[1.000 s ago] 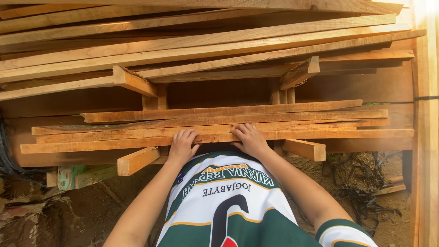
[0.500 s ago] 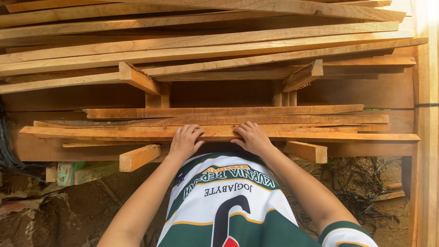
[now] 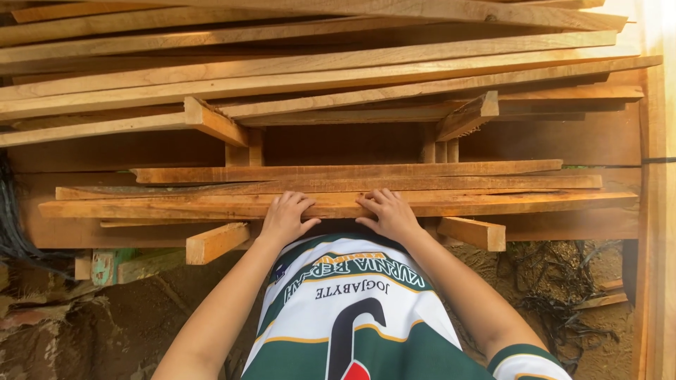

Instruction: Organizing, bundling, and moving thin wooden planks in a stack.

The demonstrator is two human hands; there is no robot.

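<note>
A rack of rough-sawn timber fills the view above bare brown earth, lit warm from the right. The front plank, a long orange-brown board, lies level across the lowest tier, nearest the person. The left hand rests on its near edge with fingers curled over the top, thumb below; the right hand lies just beside it in the same hold, fingers spread flat on the board's face. Both hands grip the plank rather than hang loose.

Behind it more thin planks are stacked, slightly askew, their ends uneven. Two short cross bearers stick out towards the person under the tier, one on each side of the arms. Above, a second tier of long boards rests on slanted bearers, overhanging the lower one. A pale upright post closes the right side. A green-painted block sits low on the left, and dark tangled cord lies on the ground at the right. The person's green and white shirt carries printed lettering.
</note>
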